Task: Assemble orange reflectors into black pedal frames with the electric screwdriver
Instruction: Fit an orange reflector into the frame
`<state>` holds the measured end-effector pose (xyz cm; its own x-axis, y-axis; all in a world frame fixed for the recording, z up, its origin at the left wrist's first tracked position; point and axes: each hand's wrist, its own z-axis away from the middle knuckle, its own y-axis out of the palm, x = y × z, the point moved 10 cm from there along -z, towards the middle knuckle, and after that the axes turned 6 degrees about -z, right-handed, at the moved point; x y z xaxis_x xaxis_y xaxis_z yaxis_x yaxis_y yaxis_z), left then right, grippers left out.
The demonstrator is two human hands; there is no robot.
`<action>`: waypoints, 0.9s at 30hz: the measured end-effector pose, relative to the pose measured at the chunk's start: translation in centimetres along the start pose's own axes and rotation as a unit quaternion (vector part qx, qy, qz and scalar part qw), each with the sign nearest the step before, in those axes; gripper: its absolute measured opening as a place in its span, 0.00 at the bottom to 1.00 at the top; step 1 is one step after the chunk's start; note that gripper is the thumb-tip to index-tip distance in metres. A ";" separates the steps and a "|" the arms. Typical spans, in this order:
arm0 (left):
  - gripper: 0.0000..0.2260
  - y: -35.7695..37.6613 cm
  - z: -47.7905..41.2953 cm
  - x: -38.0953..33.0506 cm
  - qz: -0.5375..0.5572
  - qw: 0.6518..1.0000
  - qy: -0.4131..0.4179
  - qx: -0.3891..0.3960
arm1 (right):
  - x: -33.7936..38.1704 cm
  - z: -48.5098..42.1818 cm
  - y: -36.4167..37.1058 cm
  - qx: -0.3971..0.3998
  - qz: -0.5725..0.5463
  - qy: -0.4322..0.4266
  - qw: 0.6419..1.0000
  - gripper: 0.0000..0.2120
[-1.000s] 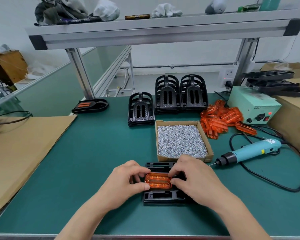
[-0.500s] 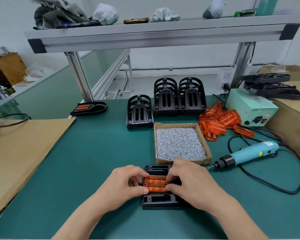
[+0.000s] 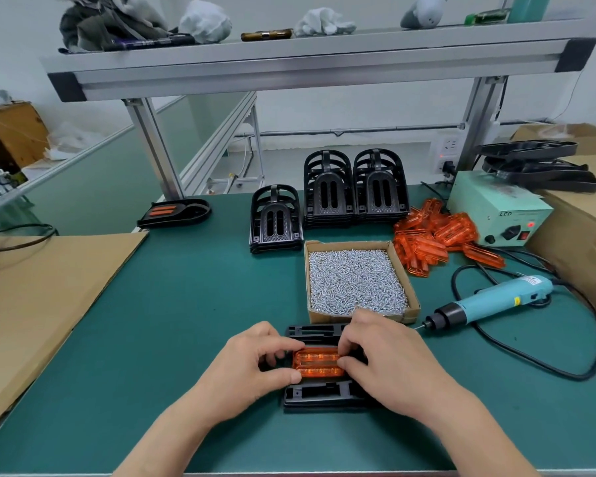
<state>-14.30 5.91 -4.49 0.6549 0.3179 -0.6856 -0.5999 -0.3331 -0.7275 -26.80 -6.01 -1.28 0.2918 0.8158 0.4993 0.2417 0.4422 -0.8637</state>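
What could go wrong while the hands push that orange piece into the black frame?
1. The orange reflector is only pinched by the left hand and right hand; it might sit crooked in the black pedal frame.
2. The right hand is close to the open box of screws; a bump could spill some.
3. The cord of the electric screwdriver loops across the mat and might snag.

Both forearms are reaching in from the near edge and angling toward each other. The left grip (image 3: 252,366) is curling knuckles-up, its thumb and fingertips pinching the left end of the orange reflector (image 3: 319,364). The right grip (image 3: 387,363) is mirroring it, with fingers bent down and pinching the right end. Both wrists are lying fairly straight.
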 end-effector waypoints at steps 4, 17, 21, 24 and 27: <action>0.15 0.2 -0.2 0.0 -0.016 1.000 -0.004 0.022 | -0.1 -0.1 0.1 0.006 0.008 0.024 1.000 0.04; 0.07 1.8 -1.5 -2.9 -0.032 0.998 0.056 -0.018 | 0.2 -1.3 0.7 0.038 0.037 0.049 0.997 0.02; 0.06 1.8 -1.9 -3.2 -0.047 0.997 0.058 -0.025 | -1.4 -1.1 -1.2 0.030 -0.119 0.031 0.992 0.04; 0.04 1.8 -2.4 -3.7 -0.090 0.994 0.062 -0.023 | -6.0 -0.8 -7.1 -0.147 -0.147 0.066 0.976 0.05; 0.03 2.2 -2.4 -3.9 -0.102 0.993 0.066 -0.012 | -11.7 -0.2 -10.3 -0.205 -0.041 0.156 0.965 0.06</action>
<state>-17.03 1.78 -3.38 0.8169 0.2627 -0.5135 -0.4383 -0.2960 -0.8487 -32.54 -20.19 1.76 0.5051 0.6042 0.6163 0.6028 0.2642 -0.7529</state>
